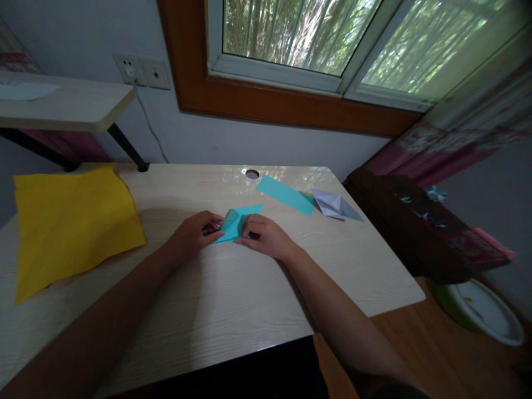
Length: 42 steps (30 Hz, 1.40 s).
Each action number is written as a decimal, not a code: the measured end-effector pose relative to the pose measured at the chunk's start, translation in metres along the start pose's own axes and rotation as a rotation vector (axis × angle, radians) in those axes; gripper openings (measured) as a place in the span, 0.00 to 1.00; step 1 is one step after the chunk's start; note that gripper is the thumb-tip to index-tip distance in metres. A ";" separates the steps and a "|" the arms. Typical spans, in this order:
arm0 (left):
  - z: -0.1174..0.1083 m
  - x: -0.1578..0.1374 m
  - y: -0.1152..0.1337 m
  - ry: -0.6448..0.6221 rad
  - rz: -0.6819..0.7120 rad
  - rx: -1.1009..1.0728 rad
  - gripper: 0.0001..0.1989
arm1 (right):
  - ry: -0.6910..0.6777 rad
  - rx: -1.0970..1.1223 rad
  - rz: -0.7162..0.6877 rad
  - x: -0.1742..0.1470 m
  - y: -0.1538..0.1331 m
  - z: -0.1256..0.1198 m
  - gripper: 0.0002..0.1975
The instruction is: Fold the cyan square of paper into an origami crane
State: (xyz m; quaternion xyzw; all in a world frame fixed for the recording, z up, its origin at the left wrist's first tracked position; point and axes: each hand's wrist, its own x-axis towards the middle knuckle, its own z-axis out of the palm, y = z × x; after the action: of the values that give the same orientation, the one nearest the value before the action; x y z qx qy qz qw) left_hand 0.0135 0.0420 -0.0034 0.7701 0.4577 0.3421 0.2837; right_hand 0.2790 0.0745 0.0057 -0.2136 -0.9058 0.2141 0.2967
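Note:
A partly folded sheet of turquoise paper (233, 223) lies on the light wooden desk (233, 310), between my two hands. My left hand (194, 235) pinches its left edge, thumb at the near side and fingers behind. On the right, my right hand (266, 235) has curled fingers pressed on the paper's right part, covering some of it. Beyond that hand lies a flat turquoise paper strip (286, 194). A folded white paper boat (334, 204) touches or nearly touches the strip's right end.
A large yellow sheet (75, 221) covers the desk's left side. Above it juts a raised shelf (62, 105) on black legs. A cable hole (252, 174) is near the back edge. A white-and-green basin (482, 310) stands on the floor at right.

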 end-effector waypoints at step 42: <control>-0.003 0.001 0.000 -0.073 0.168 0.016 0.09 | -0.004 -0.008 0.040 0.003 -0.002 0.001 0.09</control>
State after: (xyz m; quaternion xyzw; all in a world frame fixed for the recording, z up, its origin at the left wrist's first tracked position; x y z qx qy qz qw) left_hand 0.0116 0.0436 -0.0017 0.8200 0.3835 0.3327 0.2643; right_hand 0.2761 0.0744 0.0075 -0.2325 -0.9027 0.2168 0.2898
